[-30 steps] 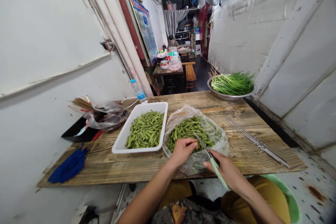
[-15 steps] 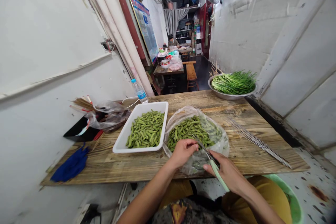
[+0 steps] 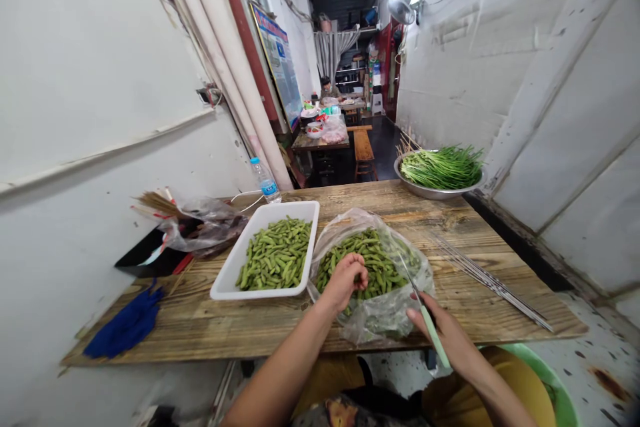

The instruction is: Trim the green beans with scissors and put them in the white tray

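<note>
My right hand [image 3: 445, 330] is closed around scissors with pale green handles [image 3: 434, 333], their blades pointing up and away over the right side of a clear plastic bag [image 3: 387, 321]. Green edamame pods [image 3: 377, 257] fill the open bag. Over its left part is my left hand [image 3: 346, 281], fingers curled in; whatever they may hold is hidden. Just left of the bag stands a white plastic tray [image 3: 257, 293] with many more pods [image 3: 275, 255] inside.
Metal skewers [image 3: 493, 280] lie on the wooden table [image 3: 240, 333] at right. A steel bowl of green stalks [image 3: 443, 170] is at the back right. To the left are a water bottle [image 3: 266, 181], a black tray [image 3: 145, 255] and a blue glove [image 3: 127, 321]. A person [image 3: 329, 88] sits far back.
My hands have moved apart: the left one has drawn slightly left and up from the blades, while the right one has shifted right and down with the scissors. The view has tilted slightly.
</note>
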Demonstrator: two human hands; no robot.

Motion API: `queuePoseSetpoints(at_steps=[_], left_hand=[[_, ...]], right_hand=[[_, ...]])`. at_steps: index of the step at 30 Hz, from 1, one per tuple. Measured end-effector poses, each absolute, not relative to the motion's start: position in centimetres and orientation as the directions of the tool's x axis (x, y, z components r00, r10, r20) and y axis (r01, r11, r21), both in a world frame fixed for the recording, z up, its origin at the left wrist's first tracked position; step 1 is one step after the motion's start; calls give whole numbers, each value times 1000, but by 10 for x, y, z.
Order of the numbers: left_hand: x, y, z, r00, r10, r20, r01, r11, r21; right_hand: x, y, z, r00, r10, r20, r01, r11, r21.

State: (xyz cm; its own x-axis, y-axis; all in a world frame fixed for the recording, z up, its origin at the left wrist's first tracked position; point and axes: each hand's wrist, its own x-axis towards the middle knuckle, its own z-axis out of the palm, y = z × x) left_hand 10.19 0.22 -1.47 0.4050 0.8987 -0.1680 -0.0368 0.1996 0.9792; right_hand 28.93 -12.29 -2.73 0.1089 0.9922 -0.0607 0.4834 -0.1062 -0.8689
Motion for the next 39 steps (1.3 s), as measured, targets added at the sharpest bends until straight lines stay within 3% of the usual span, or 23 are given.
queuePoseSetpoints(at_steps=[2,5,8,10,13,16,18,27,30,34,36,39], left_hand=[[108,8,-18,353,935,-32,177,-33,984],[114,18,-21,427,886,179,499,-396,770],[115,30,-21,560,804,200,586,-555,590],[113,35,-19,592,781,199,573,-582,578],[111,36,-16,550,808,213,495,-521,696],[107,28,-13,541,836,95,339,-320,885],[103,21,-9,563,826,25,258,-204,944],[90,9,10,571,821,-4,207,-139,969],[92,7,1,511,850,-127,73,105,992],[97,3,-9,498,841,-209,-255,372,892],[98,1,-9,460,863,-209,-311,377,872],[96,-1,-7,413,894,-175,-252,297,921]], right_hand=[[290,-126,-26,124,990,-73,458,-122,-880],[291,-129,-27,113,990,-85,445,-127,-887],[291,-130,-30,113,991,-66,459,-111,-882],[291,-129,-31,112,991,-71,467,-115,-877],[287,-125,-31,93,993,-77,473,-112,-874],[283,-119,-29,73,995,-69,487,-96,-868],[280,-115,-28,59,996,-60,488,-81,-869],[272,-110,-16,35,998,-50,509,-61,-859],[268,-111,-20,2,999,-38,481,-35,-876],[264,-109,-30,52,998,-25,514,-48,-856],[265,-108,-31,65,997,-29,549,-60,-834],[268,-107,-29,48,998,-52,577,-70,-814]])
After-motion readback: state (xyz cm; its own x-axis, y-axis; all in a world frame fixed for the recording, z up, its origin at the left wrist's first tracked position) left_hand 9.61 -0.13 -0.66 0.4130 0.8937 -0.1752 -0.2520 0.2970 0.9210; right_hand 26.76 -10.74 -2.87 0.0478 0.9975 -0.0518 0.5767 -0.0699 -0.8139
